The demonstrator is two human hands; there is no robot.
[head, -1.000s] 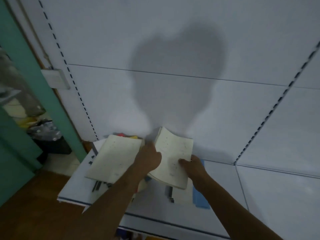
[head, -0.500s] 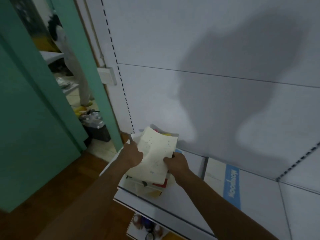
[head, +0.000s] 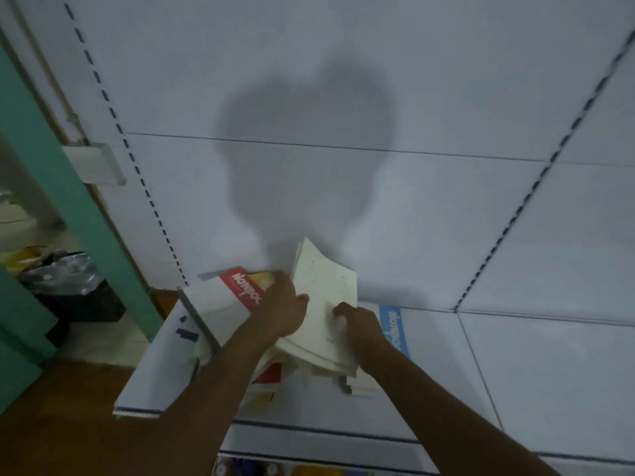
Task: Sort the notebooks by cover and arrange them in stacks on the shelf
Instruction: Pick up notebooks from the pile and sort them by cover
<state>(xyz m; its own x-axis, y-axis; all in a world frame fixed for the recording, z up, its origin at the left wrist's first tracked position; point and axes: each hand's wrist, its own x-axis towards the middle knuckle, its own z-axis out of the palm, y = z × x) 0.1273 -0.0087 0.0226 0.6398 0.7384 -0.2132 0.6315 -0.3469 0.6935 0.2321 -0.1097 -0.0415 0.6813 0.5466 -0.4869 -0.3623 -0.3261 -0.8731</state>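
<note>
A cream-covered notebook is held tilted above the jumbled pile on the shelf, pinched at nine o'clock by the left hand and at five o'clock by the right hand; it looks light and floppy, so it is best gripped along both side edges

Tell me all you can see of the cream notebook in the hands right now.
The cream notebook shows a plain off-white paper face with a few faint specks; no cover print is visible. It is thin and flexible, its far corner lifted and curling up towards the back panel. It tilts above a jumbled pile of notebooks on the white shelf. The left hand holds its left edge and the right hand pinches its near right side. Its lower edge overlaps similar cream sheets.
</note>
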